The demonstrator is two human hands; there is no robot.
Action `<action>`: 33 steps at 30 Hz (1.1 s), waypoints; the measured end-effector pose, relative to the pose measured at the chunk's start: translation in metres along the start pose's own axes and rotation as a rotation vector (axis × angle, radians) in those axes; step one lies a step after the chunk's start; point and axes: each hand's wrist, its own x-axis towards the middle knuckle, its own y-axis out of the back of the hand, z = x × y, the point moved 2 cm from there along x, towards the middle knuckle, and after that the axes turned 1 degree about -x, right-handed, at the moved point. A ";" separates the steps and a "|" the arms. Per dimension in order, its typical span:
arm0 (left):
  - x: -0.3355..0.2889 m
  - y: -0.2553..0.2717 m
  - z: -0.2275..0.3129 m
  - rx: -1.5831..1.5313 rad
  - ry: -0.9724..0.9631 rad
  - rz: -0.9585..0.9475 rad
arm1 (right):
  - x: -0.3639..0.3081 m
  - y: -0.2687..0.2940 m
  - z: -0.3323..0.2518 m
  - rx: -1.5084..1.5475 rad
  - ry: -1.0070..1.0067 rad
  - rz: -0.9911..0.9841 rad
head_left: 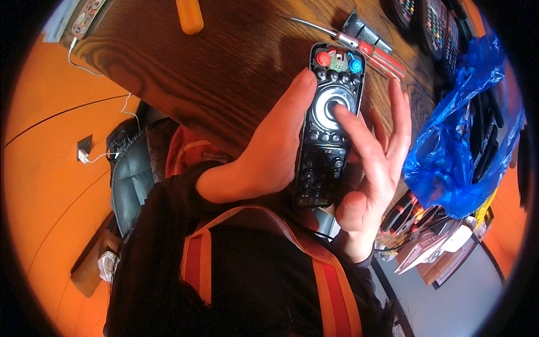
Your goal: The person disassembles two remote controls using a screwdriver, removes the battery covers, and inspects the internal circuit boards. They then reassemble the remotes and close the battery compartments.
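A black remote control (323,160) is held upright over my lap at the table's edge. Its top end shows a bit of bare green circuit board between a red button and a blue one, and a silver ring sits in the middle. My left hand (275,137) grips it along the left side, thumb at the upper edge, with the other fingers hidden behind. The index fingertip of my right hand (373,160) touches the silver ring, while the other fingers stretch out apart along the right side.
Beyond the remote, a red-handled screwdriver (377,53) and a dark grey plastic piece (365,31) lie on the wooden table (224,73). An orange handle (190,16) is at the far edge. To the right are more remotes (438,33), a blue plastic bag (438,157) and pliers (400,212).
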 end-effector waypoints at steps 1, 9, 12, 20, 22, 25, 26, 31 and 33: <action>0.000 0.000 0.001 0.026 0.010 -0.008 | -0.001 0.001 -0.001 0.041 -0.044 0.028; -0.002 -0.009 0.007 0.277 -0.085 0.060 | 0.002 0.002 -0.001 -0.182 0.083 -0.006; 0.000 -0.011 0.007 0.288 -0.120 0.116 | 0.001 0.001 -0.001 -0.197 0.067 -0.020; -0.001 -0.002 0.015 0.258 -0.180 0.135 | 0.000 0.001 -0.003 0.179 -0.053 0.324; 0.001 0.002 0.021 0.070 -0.307 0.045 | -0.001 0.001 -0.003 0.441 -0.179 0.256; 0.001 0.006 0.026 -0.013 -0.414 -0.027 | -0.007 -0.002 -0.006 0.843 -0.401 0.131; 0.000 0.006 0.025 -0.003 -0.425 0.003 | -0.007 -0.001 -0.006 0.897 -0.406 0.069; 0.002 0.003 0.018 0.241 -0.420 -0.015 | -0.007 0.001 -0.004 0.983 -0.473 0.081; 0.005 -0.001 0.011 0.327 -0.324 -0.127 | -0.005 0.003 -0.001 1.043 -0.443 0.139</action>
